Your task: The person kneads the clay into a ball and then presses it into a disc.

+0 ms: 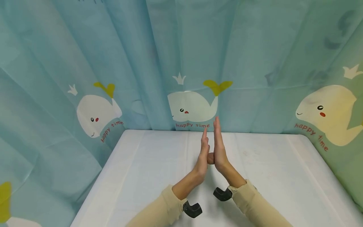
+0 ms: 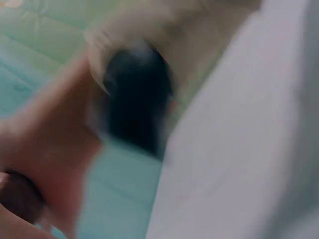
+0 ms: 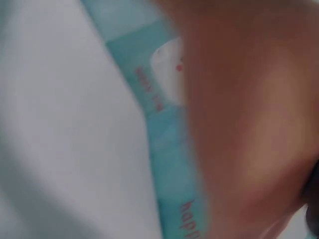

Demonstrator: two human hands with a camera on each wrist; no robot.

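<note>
A small brown lump, rounded and perhaps clay-like, sits between the two palms above the table. The left hand presses it from the left with straight fingers pointing up and away. From the other side the right hand presses flat, its fingers straight too. The fingertips of the two hands stand apart. In the left wrist view the brown lump shows dark between the palms, and the picture is blurred. The right wrist view shows mostly the blurred right hand, with a dark bit of the lump at the right edge.
Beneath the hands is a white table. A blue-green curtain with whale prints hangs behind it and along both sides. Black wrist mounts stick out from the beige sleeves.
</note>
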